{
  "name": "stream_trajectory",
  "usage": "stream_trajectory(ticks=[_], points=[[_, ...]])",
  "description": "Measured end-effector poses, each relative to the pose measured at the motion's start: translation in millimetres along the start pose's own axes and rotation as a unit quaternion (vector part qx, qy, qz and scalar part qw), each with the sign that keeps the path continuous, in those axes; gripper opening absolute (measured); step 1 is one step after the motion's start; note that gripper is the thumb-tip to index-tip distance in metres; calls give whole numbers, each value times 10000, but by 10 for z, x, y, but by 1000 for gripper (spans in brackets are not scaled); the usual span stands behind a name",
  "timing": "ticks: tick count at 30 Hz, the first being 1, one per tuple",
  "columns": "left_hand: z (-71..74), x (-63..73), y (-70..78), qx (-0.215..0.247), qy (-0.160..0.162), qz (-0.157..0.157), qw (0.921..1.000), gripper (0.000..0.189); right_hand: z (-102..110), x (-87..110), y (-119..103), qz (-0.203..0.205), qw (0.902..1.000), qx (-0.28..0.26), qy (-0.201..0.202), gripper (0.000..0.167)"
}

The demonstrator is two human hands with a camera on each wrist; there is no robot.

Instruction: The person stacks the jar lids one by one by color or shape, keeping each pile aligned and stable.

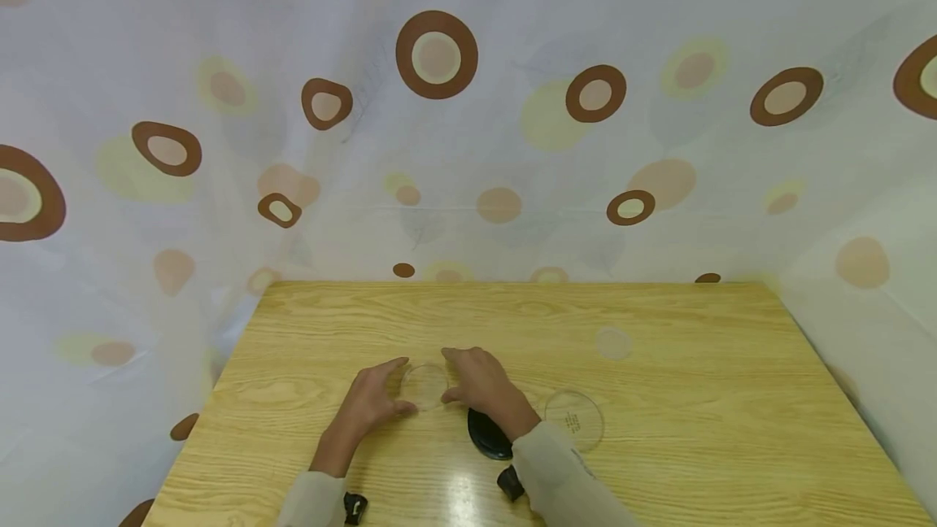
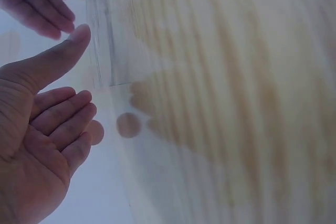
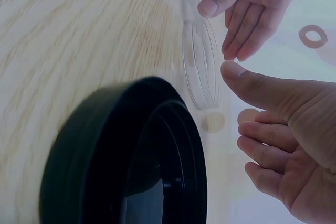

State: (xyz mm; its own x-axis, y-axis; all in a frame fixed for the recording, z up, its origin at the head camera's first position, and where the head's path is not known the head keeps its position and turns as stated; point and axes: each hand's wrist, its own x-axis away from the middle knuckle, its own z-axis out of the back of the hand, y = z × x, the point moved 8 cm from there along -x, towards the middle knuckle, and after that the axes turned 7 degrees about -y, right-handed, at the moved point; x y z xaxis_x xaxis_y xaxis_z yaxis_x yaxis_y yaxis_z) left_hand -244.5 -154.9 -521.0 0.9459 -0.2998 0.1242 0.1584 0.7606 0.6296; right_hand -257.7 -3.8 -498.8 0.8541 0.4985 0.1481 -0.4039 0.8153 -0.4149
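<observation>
A shallow, clear round dish [image 1: 424,387] lies flat on the wooden table between my two hands. My left hand [image 1: 372,398] is at its left side, thumb and fingers spread apart around the rim. On the opposite side my right hand [image 1: 483,381] stands the same way, its thumb tip close to the edge. In the right wrist view the dish [image 3: 200,64] shows its thin raised wall; whether any fingertip touches it I cannot tell. Under my right wrist sits a black round bowl-like piece [image 1: 489,436], partly hidden by the forearm.
Right of my right forearm lies a clear round disc with small print [image 1: 574,421]. Farther back is a smaller, faint clear disc [image 1: 614,342]. The wooden table [image 1: 695,397] meets a white patterned curtain [image 1: 498,153] at the back and sides.
</observation>
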Motion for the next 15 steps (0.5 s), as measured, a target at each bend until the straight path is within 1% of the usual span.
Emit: stream_trajectory(ticks=[4,7,13,15], points=[[-5,-4,-10,18,-29,-30,10000,78,-27,-31,-52,14,9998,193,-64,71],[-17,-7,-16,27,-67,7,10000,77,-39,-44,-83,23,9994,326,-90,71],[-49,-9,-30,23,-185,267,9995,71,-68,-74,-116,112,9991,401,-116,64],[-54,-7,-33,2,-183,295,9994,70,-90,-81,-113,87,9991,387,-146,62]])
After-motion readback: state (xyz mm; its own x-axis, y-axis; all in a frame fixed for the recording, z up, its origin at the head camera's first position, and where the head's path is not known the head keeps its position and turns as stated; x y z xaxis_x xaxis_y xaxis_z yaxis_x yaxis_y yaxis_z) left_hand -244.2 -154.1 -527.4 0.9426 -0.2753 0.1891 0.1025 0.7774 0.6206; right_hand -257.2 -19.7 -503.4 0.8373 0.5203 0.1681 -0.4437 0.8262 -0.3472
